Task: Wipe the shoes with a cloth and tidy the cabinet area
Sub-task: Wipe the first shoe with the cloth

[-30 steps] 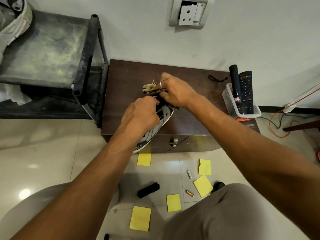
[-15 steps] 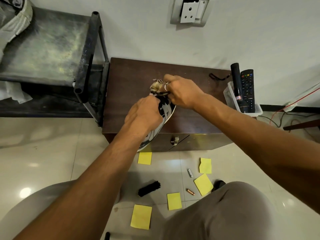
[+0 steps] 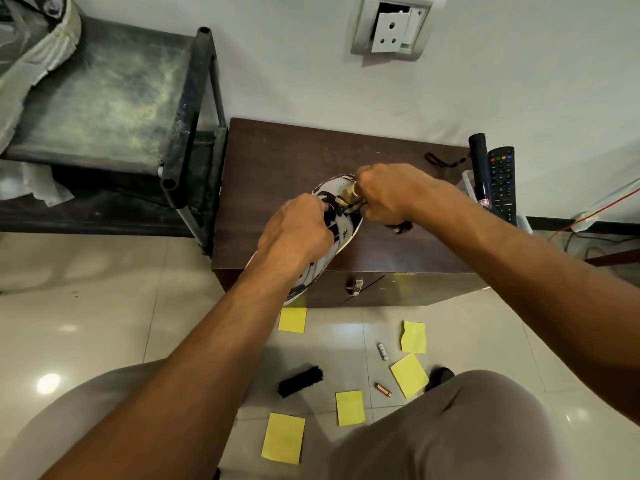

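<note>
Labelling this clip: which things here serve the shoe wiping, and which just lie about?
In use: shoe, cloth pinched by the right hand, left hand gripping the shoe, cabinet top under it.
Lying about: yellow sticky notes, two batteries, black brush on the floor; remote and torch in the tub.

This is a room in a home. A low wooden cabinet [image 3: 284,161] stands against a white wall [image 3: 519,81] below a wall socket [image 3: 391,27], beside a dusty shoe rack [image 3: 104,98]. A TV remote [image 3: 502,178] stands in a plastic tub [image 3: 465,181] on the cabinet. Sticky notes [image 3: 292,319] and batteries [image 3: 382,351] litter the glossy tiled floor [image 3: 104,323].
</note>
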Motion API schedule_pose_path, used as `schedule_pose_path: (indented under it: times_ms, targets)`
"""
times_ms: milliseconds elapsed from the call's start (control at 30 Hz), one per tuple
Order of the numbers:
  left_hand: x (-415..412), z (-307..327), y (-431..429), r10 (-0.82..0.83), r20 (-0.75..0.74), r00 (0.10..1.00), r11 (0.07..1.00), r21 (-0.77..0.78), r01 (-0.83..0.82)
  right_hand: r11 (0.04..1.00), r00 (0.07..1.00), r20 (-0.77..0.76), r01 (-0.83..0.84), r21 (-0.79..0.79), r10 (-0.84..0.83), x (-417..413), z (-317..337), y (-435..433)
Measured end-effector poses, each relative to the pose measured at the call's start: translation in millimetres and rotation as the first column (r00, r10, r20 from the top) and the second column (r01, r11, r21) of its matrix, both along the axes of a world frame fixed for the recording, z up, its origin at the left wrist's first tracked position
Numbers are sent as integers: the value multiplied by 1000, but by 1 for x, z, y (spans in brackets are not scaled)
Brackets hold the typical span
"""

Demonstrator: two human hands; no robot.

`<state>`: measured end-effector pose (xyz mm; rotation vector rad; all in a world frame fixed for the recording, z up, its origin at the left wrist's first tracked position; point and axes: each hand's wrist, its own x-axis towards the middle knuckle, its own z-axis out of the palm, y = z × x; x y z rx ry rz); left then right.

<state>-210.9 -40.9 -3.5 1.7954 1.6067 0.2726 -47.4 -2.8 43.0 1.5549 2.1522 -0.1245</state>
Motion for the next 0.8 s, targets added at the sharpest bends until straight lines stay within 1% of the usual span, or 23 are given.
schedule_pose_path:
  times_ms: [33, 67, 100, 167, 200, 300, 400, 467, 500, 600, 667, 733, 800]
  targets:
    - [0, 1, 0, 0, 0, 1000, 1000, -8, 0, 999, 999, -5, 37, -20, -37, 0, 2, 6]
    - [0, 1, -1, 0, 0, 1000, 1000, -13, 0, 997, 996, -41, 80, 2, -80, 0, 2, 11]
    - [-1, 2, -1, 1, -1, 1000, 1000, -14, -1, 992, 989, -102, 110, 61, -103, 0, -2, 14]
    - [-1, 3, -2, -1, 5, 1000, 1000, -9, 1, 973, 969, -235, 120, 199, -71, -3, -20, 10]
    - [0, 3, -3, -4, 10, 1000, 1000, -5, 4, 971, 963, -268, 99, 218, -38, -6, -31, 3]
    - [0, 2, -3, 6, 24, 1000, 1000, -9, -6, 976, 965, -261, 51, 213, 7, -3, -44, -7]
    - [0, 2, -2, 4, 24, 1000, 1000, -9, -4, 954, 976, -210, 110, 279, -51, 12, -36, 7]
    - [-2, 3, -2, -21, 31, 999, 1000, -13, 22, 933, 969, -231, 158, 324, -84, 14, -34, 14]
    - [-3, 5, -2, -35, 34, 999, 999, -19, 36, 936, 963, -260, 151, 317, -68, 8, -37, 14]
    - [-2, 5, -1, -61, 32, 998, 998, -26, 62, 975, 942, -337, 68, 210, 7, -8, -48, 8]
    - [-1, 4, -2, -59, 22, 998, 998, -26, 59, 975, 949, -316, 60, 216, 12, -1, -46, 10]
    - [-2, 3, -1, -52, 16, 999, 999, -14, 52, 959, 961, -274, 113, 262, -38, 11, -38, 15]
    - [-3, 3, -1, -46, 27, 999, 999, -9, 47, 947, 973, -227, 102, 305, -32, 14, -35, 15]
